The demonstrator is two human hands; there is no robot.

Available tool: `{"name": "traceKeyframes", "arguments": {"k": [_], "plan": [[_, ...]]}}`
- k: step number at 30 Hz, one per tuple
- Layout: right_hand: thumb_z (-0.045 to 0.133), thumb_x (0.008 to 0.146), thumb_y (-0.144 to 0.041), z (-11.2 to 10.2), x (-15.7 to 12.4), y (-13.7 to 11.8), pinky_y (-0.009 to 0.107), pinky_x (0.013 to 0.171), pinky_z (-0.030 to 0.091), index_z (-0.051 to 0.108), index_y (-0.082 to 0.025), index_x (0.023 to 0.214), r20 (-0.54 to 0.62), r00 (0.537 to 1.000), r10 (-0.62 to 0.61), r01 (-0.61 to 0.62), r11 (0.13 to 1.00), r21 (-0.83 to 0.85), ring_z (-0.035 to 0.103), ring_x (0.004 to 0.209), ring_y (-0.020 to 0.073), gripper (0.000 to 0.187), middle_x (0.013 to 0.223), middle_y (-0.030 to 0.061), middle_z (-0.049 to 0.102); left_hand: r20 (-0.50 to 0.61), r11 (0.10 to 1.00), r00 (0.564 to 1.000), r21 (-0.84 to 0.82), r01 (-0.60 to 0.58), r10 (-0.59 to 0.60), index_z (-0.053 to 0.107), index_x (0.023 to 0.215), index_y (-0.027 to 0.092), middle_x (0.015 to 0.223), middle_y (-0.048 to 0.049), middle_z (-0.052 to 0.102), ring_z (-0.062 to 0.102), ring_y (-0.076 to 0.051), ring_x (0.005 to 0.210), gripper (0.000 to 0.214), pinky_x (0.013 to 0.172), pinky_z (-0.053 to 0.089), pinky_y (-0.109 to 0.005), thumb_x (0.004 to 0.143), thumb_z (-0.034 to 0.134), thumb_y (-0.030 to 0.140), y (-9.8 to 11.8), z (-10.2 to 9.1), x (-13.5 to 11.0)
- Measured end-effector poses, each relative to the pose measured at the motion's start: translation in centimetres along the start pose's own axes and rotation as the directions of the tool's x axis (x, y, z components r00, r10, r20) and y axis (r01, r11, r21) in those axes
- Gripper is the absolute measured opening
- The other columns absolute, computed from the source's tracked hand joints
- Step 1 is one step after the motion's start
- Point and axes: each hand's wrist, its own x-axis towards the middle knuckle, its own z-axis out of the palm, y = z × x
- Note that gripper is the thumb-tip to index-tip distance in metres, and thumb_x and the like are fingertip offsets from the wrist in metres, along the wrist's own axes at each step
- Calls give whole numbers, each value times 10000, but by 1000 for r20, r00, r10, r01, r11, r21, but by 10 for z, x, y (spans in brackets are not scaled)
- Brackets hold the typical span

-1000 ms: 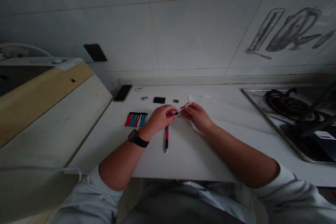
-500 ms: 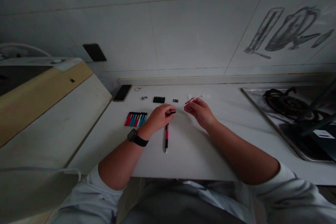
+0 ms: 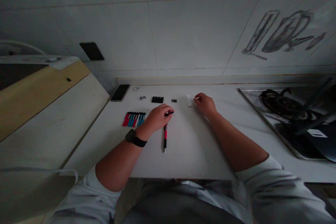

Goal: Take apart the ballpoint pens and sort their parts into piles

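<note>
A black piece point(image 3: 169, 113) is pinched in the left hand point(image 3: 156, 117), fingertips nearly together. Just bodyward of that grip, a red-and-black pen point(image 3: 165, 138) is laid, seemingly mostly joined; the black parts point(image 3: 157, 99) beyond appear unused. Forearms are angled inward. The right hand point(image 3: 206, 104) is half-curled beside white strips point(image 3: 188, 100); its hold is unclear.

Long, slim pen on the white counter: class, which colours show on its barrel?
The barrel is red and black, clearest in the head view.
</note>
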Motion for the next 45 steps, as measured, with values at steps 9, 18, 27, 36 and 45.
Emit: {"name": "traceKeyframes", "arguments": {"k": [9, 18, 27, 36, 45], "plan": [[582, 941, -274, -3, -2, 5, 318, 867, 497, 767, -200, 1139, 94, 990, -105, 118, 982, -146, 688, 939, 217, 282, 1086, 105, 767, -16, 999, 999, 27, 32, -32, 715, 1087, 208, 1067, -53, 716, 668, -180, 928, 187, 849, 535, -314, 925, 628, 175, -8, -1, -1], [590, 952, -284, 0, -8, 2, 324, 945, 505, 794, -170, 1157, 154, 967, -205, 234, 951, -202, 681, 1029, 240, 312, 1119, 146, 729, -11, 998, 999, 44, 42, -41, 714, 1075, 206, 1065, -55, 717, 665, -185, 933, 176, 850, 528, -316, 923, 635, 166, -4, -3, -1], [606, 961, -333, 2, -7, -1, 306, 981, 485, 792, -202, 1160, 160, 974, -158, 190, 958, -213, 673, 1033, 231, 303, 1136, 131, 714, -12, 998, 1000, 59, 25, -25, 711, 1070, 193, 1047, -52, 723, 666, -184, 912, 172, 846, 537, -319, 917, 645, 153, -6, -1, -1], [614, 959, -301, -2, -14, -6, 303, 896, 487, 774, -197, 1151, 106, 979, -176, 190, 970, -149, 664, 962, 213, 271, 1125, 116, 712, -14, 996, 998, 62, 59, -58, 700, 1102, 194, 1052, -59, 726, 681, -186, 890, 201, 856, 555, -333, 909, 668, 149, -8, -1, -1], [633, 967, -292, 12, -55, -56, 296, 827, 468, 773, -224, 1107, 306, 816, -491, 518, 855, -11, 652, 876, 193, 210, 1012, 80, 725, -41, 993, 996, 76, 85, -82, 677, 1147, 199, 1048, -55, 735, 694, -189, 893, 276, 871, 568, -348, 883, 719, 133, -11, 2, -1]]}}
